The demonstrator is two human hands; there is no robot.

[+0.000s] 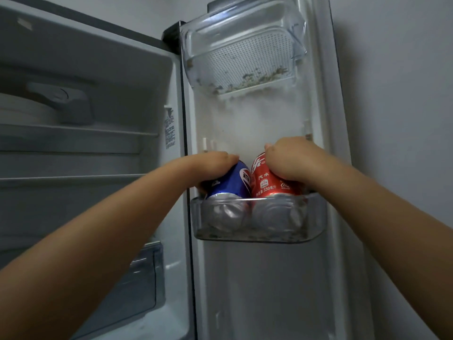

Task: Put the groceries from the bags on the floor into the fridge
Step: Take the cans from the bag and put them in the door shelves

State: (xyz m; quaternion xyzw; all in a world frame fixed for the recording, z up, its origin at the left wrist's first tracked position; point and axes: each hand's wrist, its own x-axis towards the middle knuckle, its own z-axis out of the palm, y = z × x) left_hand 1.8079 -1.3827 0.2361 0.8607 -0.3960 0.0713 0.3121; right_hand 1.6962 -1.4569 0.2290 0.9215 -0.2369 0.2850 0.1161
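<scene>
In the clear plastic door shelf [316, 217] of the open grey fridge [98, 148], left hand [213, 165] clasping a blue aluminium cola can [230, 182], right hand [291, 160] clasping a red aluminium soda can [267, 182], seated upright side by side, touching, apparently for a snug fit.

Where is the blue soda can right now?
The blue metal soda can stands in the clear plastic door shelf of the open fridge door, on the shelf's left side, held by the left hand, beside the red metal soda can.
</scene>
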